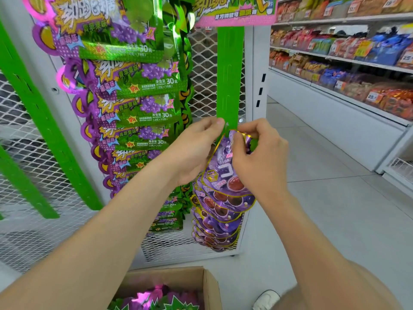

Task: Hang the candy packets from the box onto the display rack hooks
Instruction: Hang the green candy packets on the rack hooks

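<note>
packet: purple candy packet [223, 173] looks light, limp, slick foil | hold: top edge by hang hole | right hand [257, 157] pinches packet top | left hand [192, 151] pinches green clip strip [230, 74]

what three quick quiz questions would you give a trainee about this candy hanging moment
1. True or false: the cardboard box is empty.
2. The right hand pinches the top of what? A) a purple candy packet B) a price tag C) a wire basket
3. Do the hung purple packets on the green hanging strip sit above or below the right hand?

Key: 1 false, packets show inside it. 2 A. 3 below; the strip above the hand is bare.
</note>
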Available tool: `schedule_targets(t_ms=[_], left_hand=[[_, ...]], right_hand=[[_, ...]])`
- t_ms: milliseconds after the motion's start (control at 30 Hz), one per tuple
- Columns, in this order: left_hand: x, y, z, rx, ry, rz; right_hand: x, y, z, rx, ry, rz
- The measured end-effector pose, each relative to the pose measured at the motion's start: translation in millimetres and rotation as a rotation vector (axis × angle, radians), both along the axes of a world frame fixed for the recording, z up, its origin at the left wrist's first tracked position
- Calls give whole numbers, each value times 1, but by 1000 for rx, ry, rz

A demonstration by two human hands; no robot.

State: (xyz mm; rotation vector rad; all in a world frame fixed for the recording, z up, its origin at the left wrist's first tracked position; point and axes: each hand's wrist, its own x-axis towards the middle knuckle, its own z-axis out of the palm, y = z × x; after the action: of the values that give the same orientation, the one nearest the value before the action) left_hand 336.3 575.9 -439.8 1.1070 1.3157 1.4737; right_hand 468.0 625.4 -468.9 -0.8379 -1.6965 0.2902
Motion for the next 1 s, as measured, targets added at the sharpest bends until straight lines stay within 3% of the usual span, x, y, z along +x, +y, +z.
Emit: schedule_targets(t_ms=[133,267,367,467,533,633,733,867,1000], left_hand=[[-5,-7,-25,228,716,192],[-3,-31,-51,390,1089,264],[-14,-52,-80,463,1230,246],[-34,-90,-121,314,1293,155],[-57,-121,-153,10,1307,21],[-99,-170,-216,-389,1185,-301],[-128,-212,-272,-641,1100,-368],[-149,-254,-351,-979,1105,-353],[-146,-268,-387,-1178,847,-286]], right_hand=[[6,4,-8,-60,-63,39],[11,-8,-14,-40,-144,-38],[12,-31,-25,-35,-193,-35],[0,-58,-46,-229,-418,202],[-13,-75,-72,-327,-695,349],[-36,-104,-119,-346,-1103,575],[-55,-130,-163,-419,-1448,745],[-77,-151,-206,-491,-1639,713],[-90,-162,-252,-628,-1681,635]])
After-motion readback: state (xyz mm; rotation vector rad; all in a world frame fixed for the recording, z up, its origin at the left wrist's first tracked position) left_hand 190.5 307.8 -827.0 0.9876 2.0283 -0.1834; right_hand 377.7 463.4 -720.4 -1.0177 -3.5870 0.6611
